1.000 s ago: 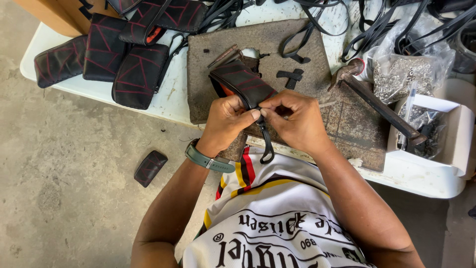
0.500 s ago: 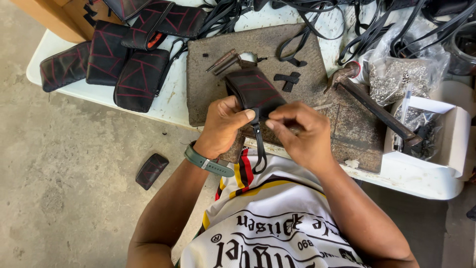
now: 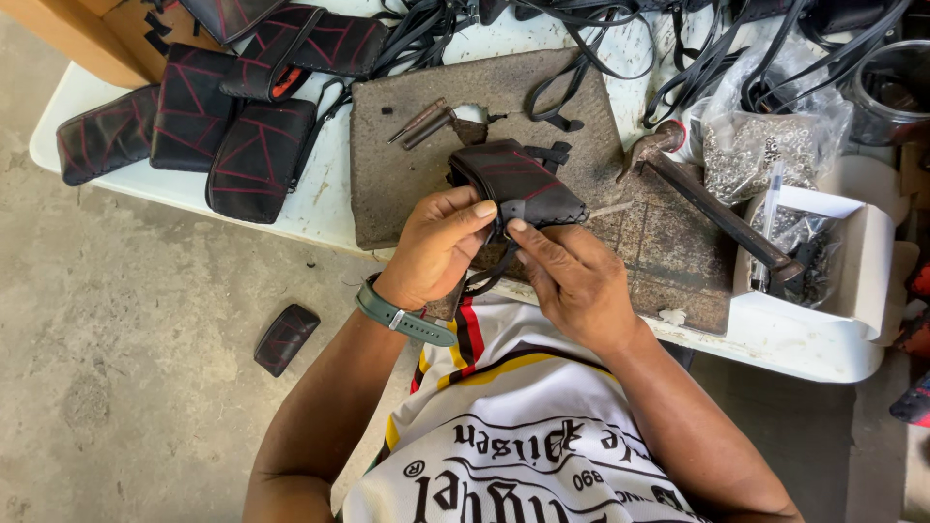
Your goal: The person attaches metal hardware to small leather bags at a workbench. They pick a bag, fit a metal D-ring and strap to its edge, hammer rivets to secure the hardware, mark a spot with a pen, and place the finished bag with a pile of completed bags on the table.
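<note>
both hands pinching black pouch, red stitching, thin strap dangling.

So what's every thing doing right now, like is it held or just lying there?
Black pouch: held up over the board, pinched by both hands.
Left hand: fingers shut on the pouch.
Right hand: fingers shut on the pouch's strap end.
Hammer: lying flat on the board, untouched.
Finished pouches: lying in a pile on the table.
Small pouch: lying on the floor.
White box: open.
Bag of rivets: lying on the table.
</note>
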